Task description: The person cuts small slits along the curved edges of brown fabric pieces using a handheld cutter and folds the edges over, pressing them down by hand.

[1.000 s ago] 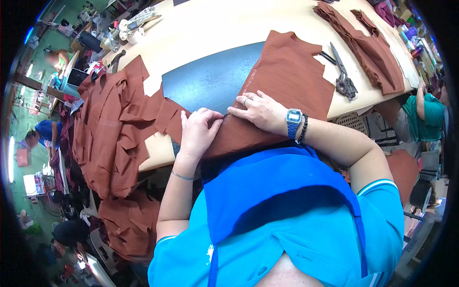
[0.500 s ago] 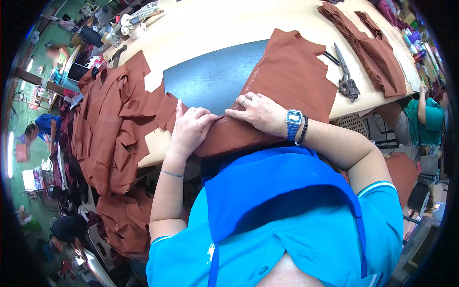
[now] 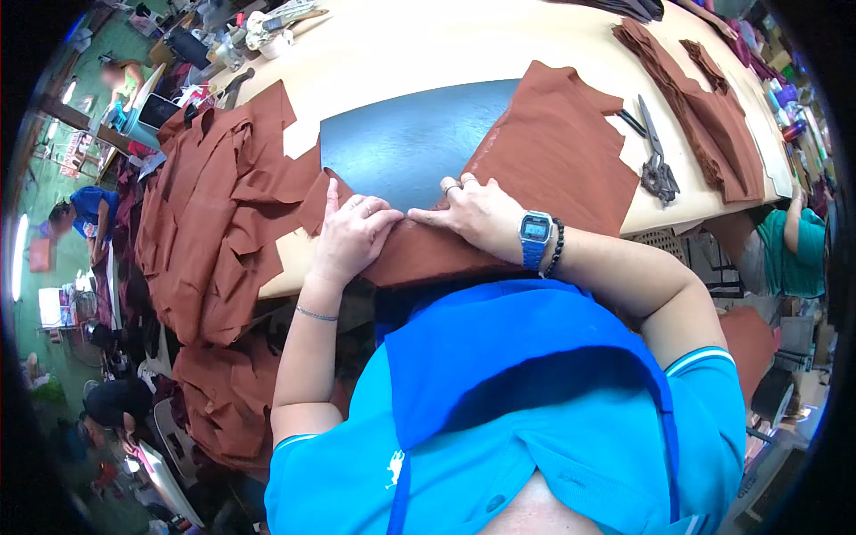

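Observation:
A piece of reddish-brown fabric (image 3: pixel 553 152) lies partly over a dark, smooth board (image 3: pixel 410 134), with its near part hanging toward my body. My left hand (image 3: pixel 352 234) pinches the fabric's folded edge, its index finger pointing up. Close beside it, my right hand (image 3: pixel 481 218) grips the same edge, its thumb almost touching the left fingers. What lies under the fingertips is hidden. A pale line of marking runs along the fabric edge by the board. Rings, a digital watch and a beaded bracelet are on my right hand and wrist.
A heap of brown fabric pieces (image 3: pixel 201 223) hangs over the table's left side. Scissors (image 3: pixel 658 160) lie to the right, near stacked brown pieces (image 3: pixel 704 116). A white pot (image 3: pixel 275 43) stands at the back left. Other people work on both sides, one in green (image 3: pixel 789 254).
The view has shifted slightly, so the table things appear a little farther right. My hands have drawn marginally closer together along the fabric edge, still holding it.

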Demonstrator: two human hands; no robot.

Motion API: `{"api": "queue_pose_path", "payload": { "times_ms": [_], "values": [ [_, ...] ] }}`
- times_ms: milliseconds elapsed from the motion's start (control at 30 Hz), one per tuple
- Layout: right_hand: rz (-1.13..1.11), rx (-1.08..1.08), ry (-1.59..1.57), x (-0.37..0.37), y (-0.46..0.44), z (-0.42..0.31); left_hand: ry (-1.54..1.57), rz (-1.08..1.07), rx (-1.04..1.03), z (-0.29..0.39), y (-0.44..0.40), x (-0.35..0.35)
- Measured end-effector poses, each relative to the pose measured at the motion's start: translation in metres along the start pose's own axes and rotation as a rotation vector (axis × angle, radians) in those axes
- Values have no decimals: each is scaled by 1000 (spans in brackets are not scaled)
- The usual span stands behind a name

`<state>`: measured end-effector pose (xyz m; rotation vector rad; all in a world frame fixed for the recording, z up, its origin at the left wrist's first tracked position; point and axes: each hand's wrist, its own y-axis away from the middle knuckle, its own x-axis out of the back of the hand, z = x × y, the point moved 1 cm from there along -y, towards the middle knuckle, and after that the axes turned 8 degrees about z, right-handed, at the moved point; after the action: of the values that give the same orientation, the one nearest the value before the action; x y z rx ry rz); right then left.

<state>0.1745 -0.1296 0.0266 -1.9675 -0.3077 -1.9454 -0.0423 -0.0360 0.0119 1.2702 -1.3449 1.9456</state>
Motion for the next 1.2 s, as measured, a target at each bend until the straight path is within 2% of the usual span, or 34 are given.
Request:
{"api": "queue_pose_path", "payload": {
  "times_ms": [67, 200, 233, 300, 367, 400, 567, 633, 700, 733, 833, 867, 967, 1033, 1067, 1100, 1167, 1200],
  "values": [
    [-25, -23, 42, 2, 0, -6, -17, -6, -4, 0, 1, 1],
    [5, -9, -202, 3, 13, 16, -98, -44, 40, 5, 5, 4],
    [-77, 2, -275, 7, 13, 28, -107, -32, 54, 7, 4, 8],
    [188, 97, -320, -1, 25, 52, -116, 39, 135, 16, 4, 13],
    [241, 80, -288, -7, 34, 62, -120, 159, 269, 31, 9, 18],
    [235, 62, -299, -8, 38, 61, -115, 191, 255, 36, 14, 28],
    [249, -24, -277, -17, 48, 52, 308, 136, 446, 68, 65, 46],
    [276, -45, -285, -19, 43, 46, 491, -79, 749, 80, 89, 37],
    [313, -33, -329, -16, 34, 38, 755, -79, 1054, 90, 110, 11],
    [414, 37, -359, -19, 26, 34, 616, -338, 1172, 86, 120, -2],
    [257, 45, -246, -17, 13, 18, 1151, -58, 1175, 86, 120, -27],
    [355, 74, -198, -27, 12, 17, 1171, -184, 999, 82, 119, -29],
    [333, 66, -145, -24, 13, 11, 1344, -119, 1109, 92, 92, -34],
    [270, 50, -148, -15, 17, 4, 1388, -177, 1178, 95, 78, -33],
    [277, 88, -156, -6, 20, -1, 1469, -136, 1157, 96, 81, -35],
    [283, 127, -165, 2, 21, -3, 1168, -391, 1117, 91, 69, -10],
    [317, 87, -444, 9, 16, 2, 1434, -121, 1014, 95, 72, 6],
    [315, 60, -589, 13, 13, 6, 1425, 66, 1043, 92, 76, 14]
  ]
}}
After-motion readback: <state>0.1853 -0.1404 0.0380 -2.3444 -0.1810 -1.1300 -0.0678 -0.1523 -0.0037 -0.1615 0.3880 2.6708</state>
